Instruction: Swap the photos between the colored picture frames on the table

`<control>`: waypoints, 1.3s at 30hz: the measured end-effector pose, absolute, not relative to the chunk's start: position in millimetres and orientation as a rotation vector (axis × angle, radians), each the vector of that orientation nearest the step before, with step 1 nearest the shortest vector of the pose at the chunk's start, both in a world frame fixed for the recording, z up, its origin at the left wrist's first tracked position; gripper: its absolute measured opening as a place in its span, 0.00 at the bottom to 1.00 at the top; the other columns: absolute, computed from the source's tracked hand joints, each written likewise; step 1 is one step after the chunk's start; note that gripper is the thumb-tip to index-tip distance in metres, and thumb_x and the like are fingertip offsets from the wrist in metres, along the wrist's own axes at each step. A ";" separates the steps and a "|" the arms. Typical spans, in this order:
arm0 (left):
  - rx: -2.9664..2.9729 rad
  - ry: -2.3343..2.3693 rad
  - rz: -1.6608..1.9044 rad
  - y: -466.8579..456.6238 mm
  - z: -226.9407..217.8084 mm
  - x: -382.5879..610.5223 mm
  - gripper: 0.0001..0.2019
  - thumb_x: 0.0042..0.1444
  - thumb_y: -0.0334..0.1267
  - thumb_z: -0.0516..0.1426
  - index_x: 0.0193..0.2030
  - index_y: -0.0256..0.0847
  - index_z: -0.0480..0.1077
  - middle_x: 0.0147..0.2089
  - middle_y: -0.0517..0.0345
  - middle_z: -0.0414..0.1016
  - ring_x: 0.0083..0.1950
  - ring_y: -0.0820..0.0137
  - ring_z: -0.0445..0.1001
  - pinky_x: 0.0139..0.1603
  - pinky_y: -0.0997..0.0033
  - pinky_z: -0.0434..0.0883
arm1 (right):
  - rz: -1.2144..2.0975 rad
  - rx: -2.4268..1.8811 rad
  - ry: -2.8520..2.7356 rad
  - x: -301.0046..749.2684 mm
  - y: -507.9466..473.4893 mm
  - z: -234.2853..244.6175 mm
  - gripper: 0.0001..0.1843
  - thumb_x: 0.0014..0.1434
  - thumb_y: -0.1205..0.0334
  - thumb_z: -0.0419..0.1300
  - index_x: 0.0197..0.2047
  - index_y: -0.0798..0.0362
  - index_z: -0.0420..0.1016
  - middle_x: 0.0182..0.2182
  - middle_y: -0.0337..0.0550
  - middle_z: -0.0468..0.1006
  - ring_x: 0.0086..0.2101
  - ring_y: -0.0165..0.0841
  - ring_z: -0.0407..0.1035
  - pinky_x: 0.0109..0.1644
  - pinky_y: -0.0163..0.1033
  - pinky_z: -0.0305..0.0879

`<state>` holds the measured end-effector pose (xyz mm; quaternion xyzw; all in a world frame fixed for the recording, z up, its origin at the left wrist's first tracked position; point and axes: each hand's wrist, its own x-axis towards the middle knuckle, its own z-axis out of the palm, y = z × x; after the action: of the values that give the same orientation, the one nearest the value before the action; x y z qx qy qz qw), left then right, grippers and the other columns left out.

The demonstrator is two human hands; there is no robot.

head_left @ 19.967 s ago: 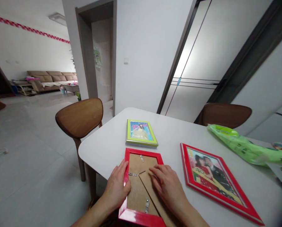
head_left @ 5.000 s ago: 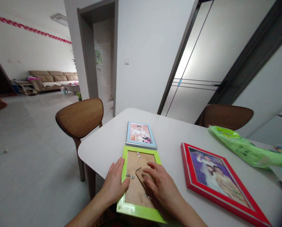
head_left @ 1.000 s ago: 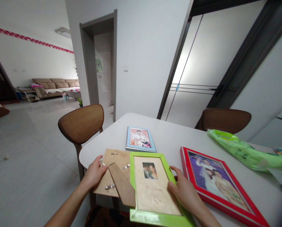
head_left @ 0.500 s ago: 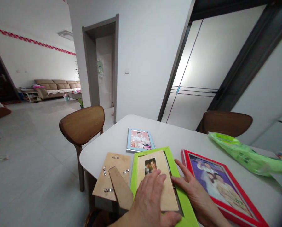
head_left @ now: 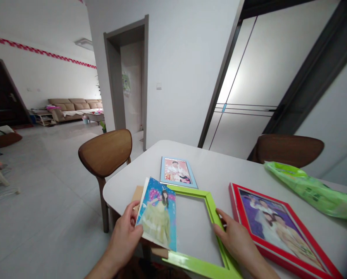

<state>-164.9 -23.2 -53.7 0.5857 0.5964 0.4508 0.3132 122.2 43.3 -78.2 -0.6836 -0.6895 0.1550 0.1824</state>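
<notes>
Photo (head_left: 159, 219) just came out, my left fingers (head_left: 129, 214) pinching it over the bench edge (head_left: 115, 186); right fingers (head_left: 225, 218) grip the emptied lime-green picture frame (head_left: 196, 263).

White table (head_left: 216, 166), rounded corners. Wooden chair (head_left: 106, 153) at left edge; second chair (head_left: 289, 149) beyond far edge, near frosted door (head_left: 257, 73). Grey floor (head_left: 54, 182) extends beyond left edge to beige sofa (head_left: 65, 107) (pale seat cover (head_left: 74, 112)).

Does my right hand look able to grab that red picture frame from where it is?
Probably yes. Your right hand is close beside the red picture frame, with nothing visible blocking the way, though it holds the edge of the green frame and would likely have to release that first.
</notes>
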 end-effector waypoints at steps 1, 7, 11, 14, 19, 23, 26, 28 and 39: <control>1.535 1.592 1.152 -23.3 -61.6 -170.6 0.24 0.43 0.27 0.47 0.50 0.36 0.55 0.28 0.63 0.64 0.28 0.72 0.66 0.27 0.77 0.63 | 0.389 -1.929 -1.994 121.1 43.2 -80.3 0.29 0.50 0.61 0.45 0.53 0.69 0.57 0.36 0.57 0.74 0.32 0.39 0.69 0.37 0.40 0.61; 1.763 1.765 0.862 -24.4 -78.0 -180.3 0.22 0.45 0.28 0.47 0.50 0.35 0.58 0.27 0.61 0.67 0.26 0.70 0.67 0.27 0.75 0.62 | 0.163 -1.867 -2.074 120.4 43.4 -89.0 0.22 0.48 0.62 0.47 0.46 0.62 0.67 0.36 0.54 0.74 0.35 0.38 0.69 0.41 0.39 0.62; 1.957 1.840 0.749 -25.5 -74.5 -178.9 0.20 0.47 0.29 0.47 0.50 0.34 0.59 0.39 0.50 0.70 0.40 0.65 0.69 0.39 0.70 0.65 | 0.099 -1.728 -2.043 113.6 41.4 -86.7 0.20 0.46 0.62 0.49 0.42 0.63 0.70 0.40 0.58 0.71 0.41 0.42 0.65 0.48 0.45 0.58; 2.065 1.894 0.714 -26.6 -73.5 -176.7 0.20 0.48 0.30 0.48 0.50 0.33 0.60 0.47 0.46 0.66 0.47 0.62 0.66 0.46 0.64 0.63 | 0.360 -1.597 -1.883 92.1 36.2 -83.3 0.23 0.47 0.58 0.50 0.45 0.60 0.68 0.42 0.55 0.70 0.41 0.40 0.66 0.46 0.45 0.60; 2.232 1.853 0.765 -31.5 -70.7 -160.5 0.20 0.47 0.34 0.51 0.49 0.35 0.61 0.50 0.45 0.65 0.52 0.59 0.61 0.53 0.56 0.58 | 1.266 -1.433 -1.414 39.2 32.3 -84.5 0.30 0.47 0.57 0.52 0.53 0.63 0.56 0.22 0.39 0.72 0.19 0.28 0.65 0.23 0.33 0.61; 2.343 1.628 0.745 -33.9 -73.0 -139.5 0.28 0.42 0.34 0.54 0.54 0.37 0.57 0.58 0.45 0.55 0.58 0.56 0.53 0.56 0.52 0.54 | 1.670 -1.193 -1.155 14.3 32.9 -69.2 0.21 0.45 0.62 0.55 0.44 0.61 0.66 0.17 0.37 0.71 0.16 0.25 0.62 0.20 0.30 0.57; 2.391 1.507 0.838 -27.6 -73.4 -128.9 0.30 0.43 0.29 0.51 0.56 0.36 0.54 0.60 0.45 0.51 0.60 0.56 0.49 0.57 0.51 0.52 | 1.710 -1.086 -1.084 10.1 28.6 -41.4 0.15 0.44 0.63 0.56 0.37 0.59 0.70 0.23 0.40 0.74 0.20 0.25 0.64 0.25 0.31 0.61; 2.383 1.404 1.045 -20.5 -68.1 -124.7 0.27 0.46 0.27 0.48 0.57 0.36 0.54 0.60 0.47 0.53 0.60 0.60 0.50 0.58 0.54 0.52 | 1.634 -1.019 -1.084 10.9 23.5 -23.8 0.16 0.46 0.60 0.57 0.39 0.57 0.69 0.27 0.40 0.74 0.22 0.25 0.65 0.26 0.31 0.62; 1.067 0.896 1.567 -15.9 -35.0 -71.9 0.17 0.56 0.40 0.48 0.49 0.35 0.63 0.46 0.50 0.71 0.50 0.62 0.66 0.51 0.63 0.63 | 1.540 -0.925 -0.676 33.4 18.2 -56.9 0.16 0.49 0.57 0.54 0.43 0.53 0.64 0.36 0.42 0.75 0.35 0.32 0.69 0.35 0.36 0.66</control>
<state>-71.9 -15.9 -35.0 0.4411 0.3703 0.6477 0.4988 33.4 18.2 -56.9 -0.3946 -0.2885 0.6570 0.5739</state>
